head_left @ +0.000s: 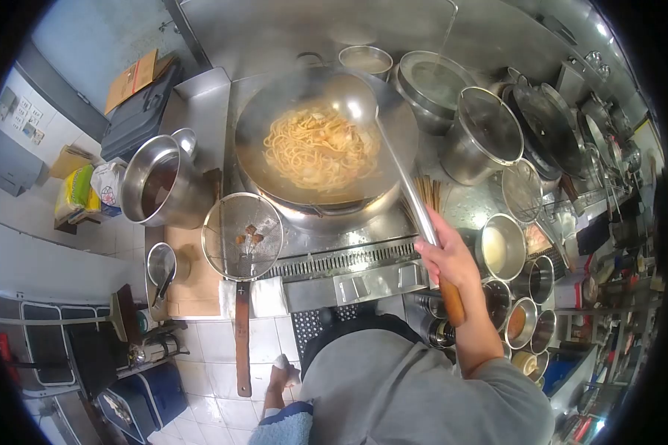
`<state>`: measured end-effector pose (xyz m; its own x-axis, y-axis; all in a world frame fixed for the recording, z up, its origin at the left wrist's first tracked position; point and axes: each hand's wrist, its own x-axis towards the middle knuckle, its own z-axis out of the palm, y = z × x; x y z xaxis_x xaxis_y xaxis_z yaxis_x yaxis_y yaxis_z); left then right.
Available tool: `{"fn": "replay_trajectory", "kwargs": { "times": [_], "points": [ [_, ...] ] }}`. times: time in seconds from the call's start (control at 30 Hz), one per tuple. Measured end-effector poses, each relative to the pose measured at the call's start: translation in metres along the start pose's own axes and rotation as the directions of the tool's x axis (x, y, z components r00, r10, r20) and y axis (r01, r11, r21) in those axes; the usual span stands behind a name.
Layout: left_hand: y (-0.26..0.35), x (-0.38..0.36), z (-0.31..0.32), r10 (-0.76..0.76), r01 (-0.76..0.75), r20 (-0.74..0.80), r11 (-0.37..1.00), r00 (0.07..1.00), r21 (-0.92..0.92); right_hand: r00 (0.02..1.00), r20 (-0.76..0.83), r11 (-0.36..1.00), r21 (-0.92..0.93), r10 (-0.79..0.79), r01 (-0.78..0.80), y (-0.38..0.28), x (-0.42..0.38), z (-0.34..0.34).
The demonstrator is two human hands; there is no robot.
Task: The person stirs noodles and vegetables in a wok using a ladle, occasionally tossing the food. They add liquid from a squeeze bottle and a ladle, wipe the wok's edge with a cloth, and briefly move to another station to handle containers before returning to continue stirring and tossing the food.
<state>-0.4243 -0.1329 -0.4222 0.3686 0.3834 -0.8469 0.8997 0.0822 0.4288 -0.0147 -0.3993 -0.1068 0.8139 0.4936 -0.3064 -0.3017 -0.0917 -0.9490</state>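
Note:
My right hand [450,256] is closed around the long handle of a metal ladle [408,182], which ends in wood below the hand. The ladle's bowl rests over the upper right part of the noodles [312,152] in a large steaming wok [249,159]. Down by my left side, well below the stove, is my left hand [281,374]; something pale shows at its fingers, too small to make out. A round wire strainer [223,226] with a wooden handle lies left of the wok's front, with a few brown pieces in it.
Left of the wok stand a deep pot [185,189] with dark liquid and a small metal cup [178,267]. Behind and right are a lidded pot [438,81], a tall pot [471,152], a bowl of pale liquid [501,248] and several seasoning containers. A folded white cloth [267,298] lies at the front edge.

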Motion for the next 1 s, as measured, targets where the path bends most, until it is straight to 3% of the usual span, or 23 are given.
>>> {"fn": "replay_trajectory", "kwargs": {
  "times": [0.07,0.17,0.27,0.4,0.47,0.63,0.73,0.83,0.93,1.0],
  "points": [
    [-0.041,0.040,-0.005,0.103,-0.102,0.002,0.984,0.995,-0.149,0.998,-0.048,0.998,-0.060,-0.035,0.032,-0.001,-0.003,0.004],
    [-0.023,0.032,-0.006,0.272,-0.254,-0.072,0.948,0.960,0.191,0.992,-0.095,0.990,-0.122,-0.081,0.069,-0.004,0.001,0.003],
    [-0.024,0.030,-0.005,0.268,-0.256,-0.031,0.945,0.963,0.203,0.992,-0.112,0.993,-0.112,-0.055,0.042,-0.001,-0.004,-0.004],
    [-0.031,0.014,0.004,0.168,-0.153,-0.030,0.948,0.985,0.280,0.988,-0.150,0.996,-0.094,-0.019,0.005,0.009,-0.018,-0.006],
    [-0.077,0.037,0.011,0.255,-0.222,-0.024,0.881,0.967,0.417,0.989,-0.148,0.997,-0.075,-0.001,-0.010,0.017,-0.024,-0.008],
    [-0.126,0.069,0.020,0.090,-0.056,-0.044,0.860,0.995,0.507,0.988,-0.151,0.999,0.000,0.037,-0.037,0.035,-0.024,-0.013],
    [-0.116,0.070,0.016,0.074,-0.032,-0.064,0.867,0.995,0.497,0.985,-0.172,0.999,0.007,-0.030,0.032,0.014,-0.023,-0.009],
    [-0.098,0.065,0.012,0.158,-0.107,-0.064,0.867,0.985,0.486,0.986,-0.158,0.996,-0.075,-0.059,0.048,0.002,-0.027,-0.019],
    [-0.068,0.054,0.011,0.320,-0.245,-0.037,0.790,0.947,0.562,0.995,-0.089,0.990,-0.130,0.034,-0.045,-0.020,-0.050,-0.030],
    [-0.041,0.037,0.009,0.349,-0.296,-0.009,0.807,0.937,0.511,0.993,0.003,0.979,-0.167,0.118,-0.115,-0.031,-0.065,-0.047]
  ]
}}
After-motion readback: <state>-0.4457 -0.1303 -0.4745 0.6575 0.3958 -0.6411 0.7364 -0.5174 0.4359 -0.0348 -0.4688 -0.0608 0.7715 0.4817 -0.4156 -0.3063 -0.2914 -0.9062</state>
